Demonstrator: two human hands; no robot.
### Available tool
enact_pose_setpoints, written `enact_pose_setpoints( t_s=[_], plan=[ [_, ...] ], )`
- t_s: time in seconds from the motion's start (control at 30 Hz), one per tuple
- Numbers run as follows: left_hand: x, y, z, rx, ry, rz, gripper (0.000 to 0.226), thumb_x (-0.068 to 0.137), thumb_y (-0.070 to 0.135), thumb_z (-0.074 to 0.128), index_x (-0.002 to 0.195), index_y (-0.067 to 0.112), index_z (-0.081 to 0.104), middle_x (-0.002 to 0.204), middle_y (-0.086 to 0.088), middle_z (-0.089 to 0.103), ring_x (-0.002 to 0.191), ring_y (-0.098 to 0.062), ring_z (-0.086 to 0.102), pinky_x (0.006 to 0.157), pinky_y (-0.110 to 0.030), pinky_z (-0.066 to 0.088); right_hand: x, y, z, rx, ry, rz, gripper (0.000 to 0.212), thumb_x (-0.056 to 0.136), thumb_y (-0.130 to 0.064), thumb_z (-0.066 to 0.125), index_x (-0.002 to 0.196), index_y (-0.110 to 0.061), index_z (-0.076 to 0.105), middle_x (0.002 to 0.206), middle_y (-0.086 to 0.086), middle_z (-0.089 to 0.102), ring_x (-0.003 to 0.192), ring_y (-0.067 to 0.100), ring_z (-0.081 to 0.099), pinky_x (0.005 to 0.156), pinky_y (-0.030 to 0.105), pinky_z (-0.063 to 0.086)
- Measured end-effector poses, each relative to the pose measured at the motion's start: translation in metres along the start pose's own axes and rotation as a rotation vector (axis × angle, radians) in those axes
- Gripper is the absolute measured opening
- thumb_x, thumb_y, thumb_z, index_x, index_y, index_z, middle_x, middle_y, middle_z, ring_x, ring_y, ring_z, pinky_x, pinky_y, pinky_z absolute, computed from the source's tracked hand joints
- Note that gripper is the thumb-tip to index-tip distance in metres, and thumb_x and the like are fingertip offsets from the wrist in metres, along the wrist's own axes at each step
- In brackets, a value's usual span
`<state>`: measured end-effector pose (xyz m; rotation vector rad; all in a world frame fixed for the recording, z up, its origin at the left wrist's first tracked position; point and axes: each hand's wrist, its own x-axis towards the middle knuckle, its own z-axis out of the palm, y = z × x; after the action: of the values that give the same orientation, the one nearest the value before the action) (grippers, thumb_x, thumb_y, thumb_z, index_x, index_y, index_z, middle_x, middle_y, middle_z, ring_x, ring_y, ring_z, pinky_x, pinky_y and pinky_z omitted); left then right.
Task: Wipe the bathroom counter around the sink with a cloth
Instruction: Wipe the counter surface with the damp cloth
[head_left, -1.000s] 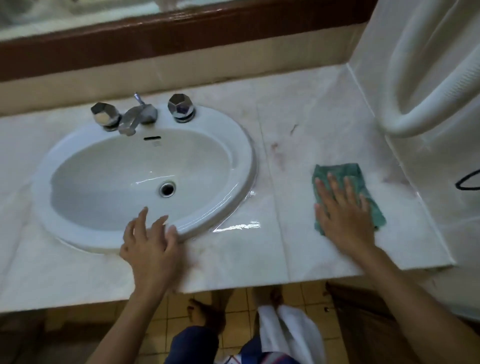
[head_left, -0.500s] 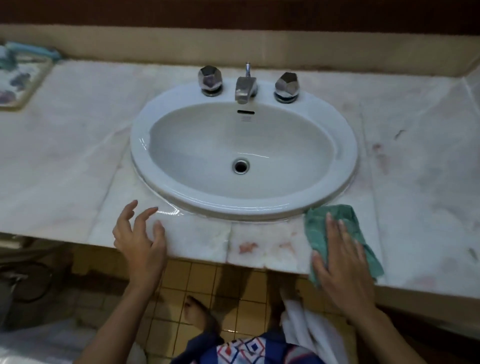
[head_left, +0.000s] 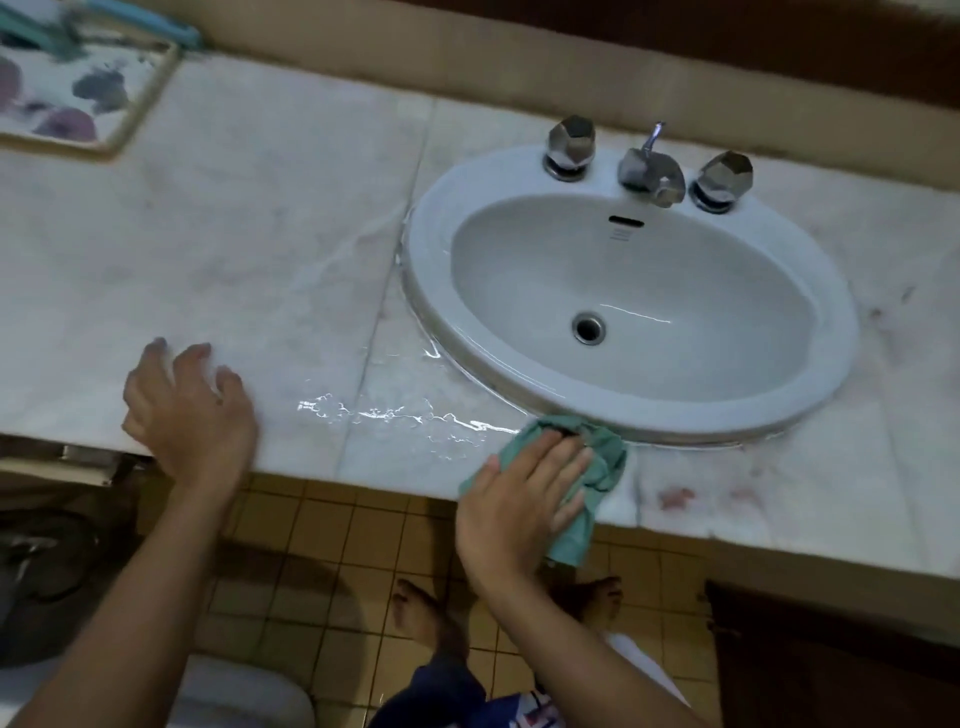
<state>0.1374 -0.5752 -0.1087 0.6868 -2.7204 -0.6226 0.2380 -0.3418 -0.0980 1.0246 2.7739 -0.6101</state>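
Note:
A white oval sink (head_left: 431, 260) is set into a pale marble counter (head_left: 234, 249). My right hand (head_left: 519, 499) presses flat on a green cloth (head_left: 605, 467) at the counter's front edge, just under the sink's front rim; part of the cloth hangs over the edge. My left hand (head_left: 189, 410) rests on the counter's front edge to the left, fingers spread, holding nothing. A streak of water (head_left: 405, 413) glistens on the marble between the two hands.
Two chrome tap handles (head_left: 570, 146) (head_left: 723, 179) and a spout (head_left: 652, 174) stand behind the basin. A patterned tray (head_left: 78, 88) lies at the far left. Reddish stains (head_left: 675, 496) mark the counter right of the cloth. Tiled floor and my bare feet show below.
The view has swung left. My right hand has slid the cloth leftward along the front edge, from the right of the sink to below its front rim. My left hand has moved further left.

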Motion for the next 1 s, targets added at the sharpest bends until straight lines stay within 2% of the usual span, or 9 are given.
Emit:
enact_pose_setpoints(
  t_s=[0.07, 0.2, 0.3, 0.43, 0.5, 0.57, 0.77, 0.87, 1.0],
  plan=[
    [0.001, -0.001, 0.004, 0.032, -0.019, 0.011, 0.036, 0.093, 0.028, 0.046, 0.126, 0.015, 0.054, 0.149, -0.005, 0.038, 0.138, -0.034, 0.027, 0.106, -0.054, 0.024, -0.010, -0.029, 0.014, -0.017, 0.028, -0.119, 0.071, 0.094, -0.042, 0.020, 0.153, -0.003, 0.008, 0.161, 0.017, -0.003, 0.147, 0.033, -0.006, 0.117, 0.052, 0.001],
    [0.001, -0.006, 0.007, 0.001, -0.014, -0.005, 0.036, 0.094, 0.027, 0.046, 0.127, 0.019, 0.056, 0.149, 0.000, 0.041, 0.139, -0.030, 0.028, 0.106, -0.052, 0.025, -0.001, -0.092, 0.038, -0.068, -0.085, -0.545, 0.065, 0.099, -0.041, 0.020, 0.153, -0.013, -0.004, 0.160, 0.007, -0.017, 0.146, 0.026, -0.019, 0.114, 0.044, -0.015],
    [0.001, -0.008, 0.005, -0.031, -0.015, -0.001, 0.036, 0.094, 0.023, 0.048, 0.129, 0.018, 0.056, 0.149, -0.002, 0.043, 0.139, -0.030, 0.029, 0.106, -0.052, 0.026, 0.013, -0.122, 0.050, -0.119, -0.143, -0.718, 0.062, 0.101, -0.041, 0.021, 0.155, -0.018, 0.002, 0.162, 0.001, -0.011, 0.147, 0.021, -0.015, 0.118, 0.047, -0.007],
    [0.000, -0.009, 0.003, -0.030, -0.030, 0.017, 0.039, 0.090, 0.016, 0.054, 0.129, 0.018, 0.058, 0.149, -0.003, 0.043, 0.140, -0.031, 0.030, 0.104, -0.052, 0.029, 0.020, -0.068, 0.023, -0.282, -0.207, -1.114, 0.058, 0.101, -0.041, 0.022, 0.155, -0.025, 0.007, 0.162, -0.005, -0.004, 0.148, 0.018, -0.008, 0.118, 0.046, 0.000],
    [0.000, -0.009, 0.003, -0.020, -0.039, 0.011, 0.040, 0.089, 0.019, 0.051, 0.129, 0.018, 0.059, 0.148, -0.003, 0.045, 0.139, -0.031, 0.032, 0.103, -0.052, 0.031, 0.042, -0.052, 0.007, -0.323, -0.219, -1.132, 0.059, 0.099, -0.044, 0.020, 0.154, -0.028, 0.007, 0.162, -0.008, -0.004, 0.148, 0.014, -0.008, 0.118, 0.042, 0.000],
    [0.001, -0.008, 0.003, -0.008, -0.037, 0.011, 0.043, 0.087, 0.023, 0.046, 0.128, 0.018, 0.059, 0.148, -0.002, 0.046, 0.139, -0.030, 0.033, 0.101, -0.051, 0.032, 0.067, -0.077, 0.006, -0.314, -0.229, -1.013, 0.064, 0.093, -0.049, 0.013, 0.154, -0.030, 0.002, 0.161, -0.011, -0.010, 0.147, 0.010, -0.014, 0.120, 0.038, 0.001],
    [0.004, -0.011, 0.010, 0.002, 0.013, 0.001, 0.042, 0.086, 0.024, 0.043, 0.121, 0.021, 0.064, 0.143, -0.001, 0.051, 0.134, -0.030, 0.039, 0.093, -0.047, 0.037, 0.115, -0.245, 0.065, -0.196, -0.112, -0.727, 0.063, 0.099, -0.046, 0.022, 0.155, -0.022, 0.003, 0.162, 0.001, -0.007, 0.148, 0.022, -0.009, 0.119, 0.046, -0.002],
    [0.004, -0.010, 0.005, -0.151, 0.031, -0.044, 0.035, 0.088, 0.022, 0.042, 0.113, 0.028, 0.066, 0.140, 0.003, 0.053, 0.133, -0.026, 0.041, 0.096, -0.045, 0.036, 0.081, -0.271, 0.089, -0.196, -0.141, -0.938, 0.059, 0.100, -0.043, 0.021, 0.155, -0.026, 0.006, 0.162, -0.003, -0.003, 0.149, 0.023, -0.007, 0.118, 0.051, 0.000],
    [0.011, -0.020, -0.030, -0.582, 0.190, -0.204, 0.021, 0.084, 0.014, 0.047, 0.095, 0.022, 0.064, 0.124, 0.006, 0.052, 0.116, -0.009, 0.051, 0.094, -0.036, 0.044, 0.023, -0.182, 0.065, -0.256, -0.298, -1.418, 0.057, 0.098, -0.046, 0.030, 0.152, -0.032, 0.019, 0.162, -0.007, 0.008, 0.149, 0.022, 0.005, 0.113, 0.051, 0.009]
  ],
)
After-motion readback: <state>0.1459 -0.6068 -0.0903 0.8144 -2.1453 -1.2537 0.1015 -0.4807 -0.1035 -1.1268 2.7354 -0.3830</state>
